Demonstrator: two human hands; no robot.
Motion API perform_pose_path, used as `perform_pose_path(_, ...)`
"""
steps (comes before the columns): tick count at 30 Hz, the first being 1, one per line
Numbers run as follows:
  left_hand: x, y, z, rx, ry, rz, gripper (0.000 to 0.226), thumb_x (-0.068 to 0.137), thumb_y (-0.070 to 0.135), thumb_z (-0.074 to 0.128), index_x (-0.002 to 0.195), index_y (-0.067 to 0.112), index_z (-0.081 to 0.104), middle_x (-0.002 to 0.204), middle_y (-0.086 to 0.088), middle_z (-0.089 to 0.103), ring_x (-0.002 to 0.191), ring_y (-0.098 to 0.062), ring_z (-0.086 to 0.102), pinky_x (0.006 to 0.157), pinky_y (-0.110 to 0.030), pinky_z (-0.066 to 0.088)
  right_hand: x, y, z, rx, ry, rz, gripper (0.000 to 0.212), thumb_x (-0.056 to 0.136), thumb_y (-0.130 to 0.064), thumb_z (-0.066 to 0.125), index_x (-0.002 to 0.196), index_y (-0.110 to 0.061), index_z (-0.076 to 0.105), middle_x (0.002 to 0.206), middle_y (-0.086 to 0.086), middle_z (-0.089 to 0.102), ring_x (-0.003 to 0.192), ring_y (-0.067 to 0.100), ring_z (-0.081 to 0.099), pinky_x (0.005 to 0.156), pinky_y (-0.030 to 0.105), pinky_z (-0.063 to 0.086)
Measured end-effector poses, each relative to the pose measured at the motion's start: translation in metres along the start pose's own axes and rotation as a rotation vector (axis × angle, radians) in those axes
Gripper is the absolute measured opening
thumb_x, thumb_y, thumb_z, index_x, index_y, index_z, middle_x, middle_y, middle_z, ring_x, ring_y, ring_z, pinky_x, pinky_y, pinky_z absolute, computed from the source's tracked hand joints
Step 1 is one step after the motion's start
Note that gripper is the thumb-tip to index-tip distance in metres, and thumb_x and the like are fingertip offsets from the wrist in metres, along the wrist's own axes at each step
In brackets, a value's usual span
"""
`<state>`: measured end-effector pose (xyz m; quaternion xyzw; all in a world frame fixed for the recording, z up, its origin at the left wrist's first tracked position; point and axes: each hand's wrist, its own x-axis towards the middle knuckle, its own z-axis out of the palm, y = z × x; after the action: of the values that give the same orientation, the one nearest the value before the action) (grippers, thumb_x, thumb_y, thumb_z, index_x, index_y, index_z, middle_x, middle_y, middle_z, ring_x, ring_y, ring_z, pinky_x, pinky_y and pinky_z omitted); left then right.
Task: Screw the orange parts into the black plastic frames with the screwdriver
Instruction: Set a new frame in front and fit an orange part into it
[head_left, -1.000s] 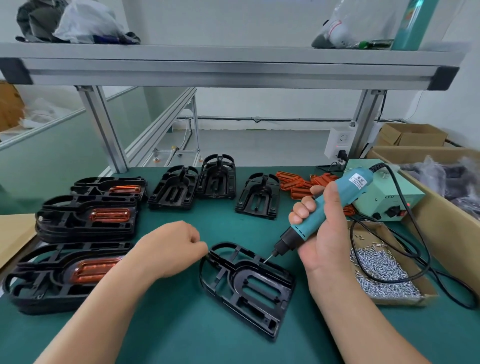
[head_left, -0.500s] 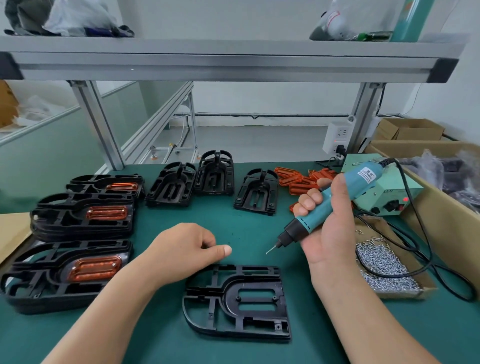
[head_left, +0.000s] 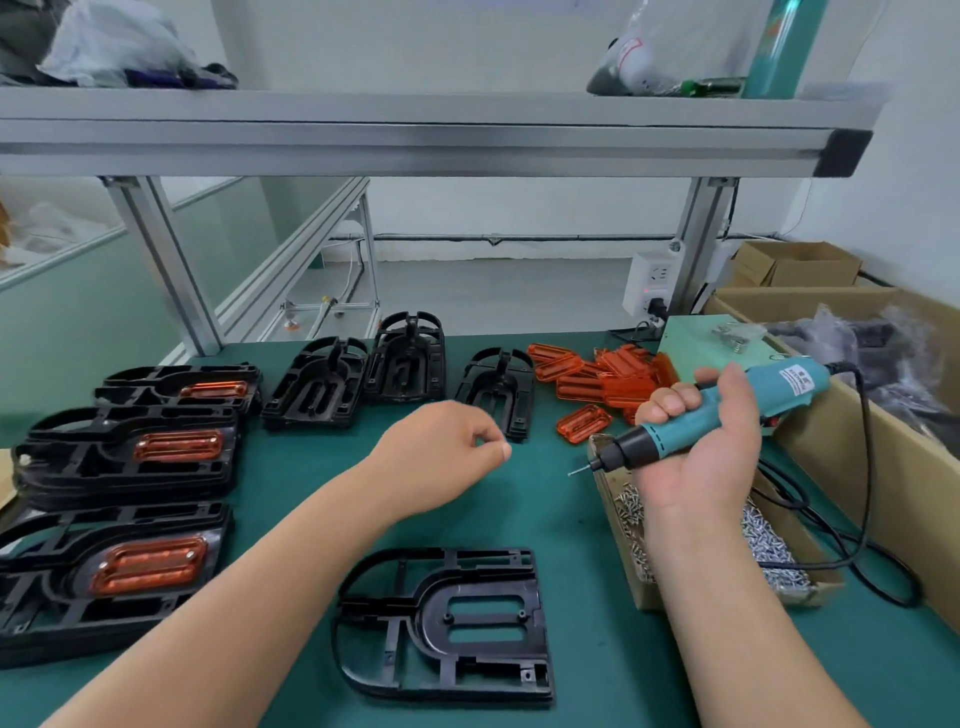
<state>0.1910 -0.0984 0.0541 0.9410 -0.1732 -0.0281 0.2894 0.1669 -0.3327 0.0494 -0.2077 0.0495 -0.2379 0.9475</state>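
One black frame (head_left: 447, 623) flat between your forearms, nearer you than both hands, left hand (head_left: 447, 457) curled (nothing visible inside), right hand (head_left: 701, 462) gripping the screwdriver (head_left: 670, 441), orange parts (head_left: 608, 382) just beyond.

I see a green-matted worktop (head_left: 545, 519) under an aluminium shelf (head_left: 415, 135) spanning ten to two o'clock, carried on two posts (head_left: 166, 265). Beyond, at twelve o'clock, a white wall (head_left: 519, 208) meets a pale grey floor (head_left: 493, 291). A glass partition (head_left: 78, 291) stands at nine o'clock; cardboard boxes (head_left: 800, 265) sit at two o'clock. Light is even and soft.
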Motion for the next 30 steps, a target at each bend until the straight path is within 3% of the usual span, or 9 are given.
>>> perform_pose_path(4,0.051,0.030,0.015,0.121,-0.052,0.080,0.019,0.095,0.041,0.060,0.103,0.034,0.076,0.102,0.016,0.074,0.097,-0.010,0.067,0.085,-0.034,0.056,0.007,-0.007,-0.007,0.048,0.040,-0.024,0.019,0.103,-0.030,0.064,0.092,-0.016,0.057,0.070,-0.004,0.046,0.057,0.011,0.045,0.054,0.023,0.043)
perform_pose_path(8,0.093,0.049,0.042,0.250,-0.017,0.110,0.024,0.095,0.041,0.063,0.107,0.027,0.078,0.113,0.006,0.074,0.105,-0.018,0.067,0.083,-0.034,0.053,0.011,-0.006,-0.008,0.048,0.063,-0.008,0.020,0.104,-0.029,0.063,0.092,-0.016,0.055,0.069,-0.004,0.046,0.056,0.011,0.045,0.052,0.023,0.043)
perform_pose_path(13,0.117,0.058,0.069,0.361,0.001,0.054,0.028,0.093,0.047,0.068,0.089,0.021,0.076,0.087,0.003,0.071,0.084,-0.022,0.068,0.064,-0.032,0.048,0.013,-0.004,-0.010,0.049,0.040,0.002,0.019,0.104,-0.030,0.063,0.092,-0.016,0.056,0.069,-0.003,0.047,0.055,0.011,0.047,0.052,0.023,0.044)
perform_pose_path(18,0.116,0.061,0.072,0.401,0.028,0.009,0.033,0.092,0.033,0.069,0.066,0.018,0.056,0.071,0.001,0.057,0.068,-0.021,0.060,0.059,-0.033,0.045,0.015,-0.005,-0.010,0.043,0.026,-0.004,0.018,0.103,-0.029,0.063,0.092,-0.015,0.057,0.070,-0.003,0.048,0.056,0.012,0.047,0.052,0.024,0.044)
perform_pose_path(21,0.104,0.061,0.060,0.357,0.039,0.001,0.032,0.093,0.022,0.062,0.063,0.013,0.055,0.065,-0.001,0.056,0.061,-0.022,0.057,0.052,-0.030,0.040,0.013,-0.005,-0.011,0.039,0.023,-0.006,0.018,0.103,-0.029,0.064,0.092,-0.015,0.058,0.070,-0.003,0.048,0.057,0.012,0.047,0.054,0.024,0.045)
perform_pose_path(25,0.072,0.049,0.030,0.162,0.020,-0.013,0.031,0.090,0.028,0.062,0.064,0.012,0.065,0.056,-0.003,0.058,0.051,-0.020,0.053,0.048,-0.027,0.036,0.012,-0.006,-0.010,0.034,0.023,-0.003,0.017,0.103,-0.028,0.063,0.092,-0.015,0.058,0.072,-0.003,0.047,0.058,0.012,0.046,0.054,0.024,0.044)
perform_pose_path(30,0.003,0.005,0.001,-0.130,-0.082,-0.013,0.014,0.088,0.035,0.069,0.077,0.029,0.075,0.056,0.006,0.057,0.047,-0.011,0.044,0.047,-0.026,0.036,0.006,-0.002,-0.006,0.002,-0.008,0.007,0.015,0.101,-0.026,0.065,0.095,-0.016,0.056,0.072,-0.002,0.047,0.059,0.012,0.047,0.056,0.025,0.044)
